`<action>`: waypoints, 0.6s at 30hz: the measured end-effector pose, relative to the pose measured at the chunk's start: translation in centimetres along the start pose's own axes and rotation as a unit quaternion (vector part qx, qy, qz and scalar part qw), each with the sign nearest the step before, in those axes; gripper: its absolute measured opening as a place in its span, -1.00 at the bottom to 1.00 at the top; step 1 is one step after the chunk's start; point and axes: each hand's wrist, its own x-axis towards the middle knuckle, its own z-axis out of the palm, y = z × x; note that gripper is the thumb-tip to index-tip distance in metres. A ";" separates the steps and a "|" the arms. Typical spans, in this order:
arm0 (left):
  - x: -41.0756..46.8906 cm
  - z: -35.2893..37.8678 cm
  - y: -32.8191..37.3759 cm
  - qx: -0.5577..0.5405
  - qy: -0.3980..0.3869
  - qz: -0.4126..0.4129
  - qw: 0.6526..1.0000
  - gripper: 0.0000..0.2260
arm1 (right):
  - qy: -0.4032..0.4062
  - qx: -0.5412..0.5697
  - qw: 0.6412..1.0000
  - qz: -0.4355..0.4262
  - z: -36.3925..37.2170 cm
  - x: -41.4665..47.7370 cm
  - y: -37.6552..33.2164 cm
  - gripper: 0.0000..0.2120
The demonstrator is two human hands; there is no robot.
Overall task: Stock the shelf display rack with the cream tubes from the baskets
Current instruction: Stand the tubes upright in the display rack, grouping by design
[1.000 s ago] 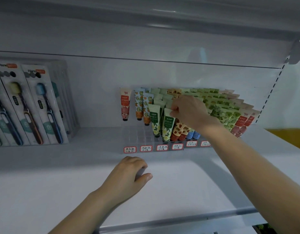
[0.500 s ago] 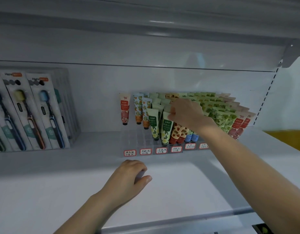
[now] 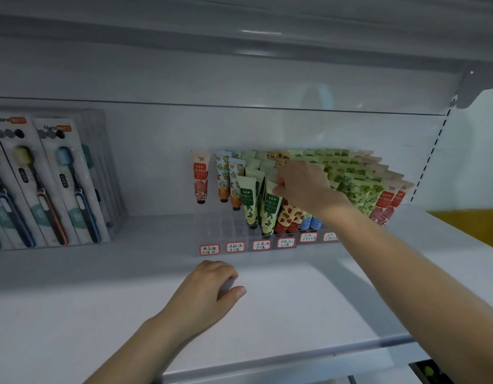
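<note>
Centre of frame: the right hand pinches the top edge of a green cream tube standing in the clear display rack among other upright tubes. Lower centre: the left hand rests on the white shelf, fingers loosely curled, holding nothing. Toothbrush packs stand at left.

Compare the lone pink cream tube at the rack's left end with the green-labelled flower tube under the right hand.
The pink cream tube has a red label; the green-labelled flower tube shows yellow blossoms. The pink tube stands alone in its column; the green one heads a line of others. Nothing touches the pink tube; the right hand pinches the green one's top. Both stand cap-down in the clear plastic rack.
</note>
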 end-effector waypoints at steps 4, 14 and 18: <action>-0.1 -0.1 0.1 -0.003 -0.004 0.001 1.000 -0.35 | 0.004 -0.016 1.000 -0.004 0.1 0.1 -0.1 -0.60; 0.1 0.1 -0.2 -0.006 0.000 0.002 1.000 -0.39 | 0.038 0.062 0.997 -0.017 0.4 -0.3 0.9 -0.71; 0.0 0.1 -0.2 -0.011 0.004 0.000 1.000 -0.39 | 0.050 0.058 0.997 -0.024 0.6 -0.2 0.7 -0.72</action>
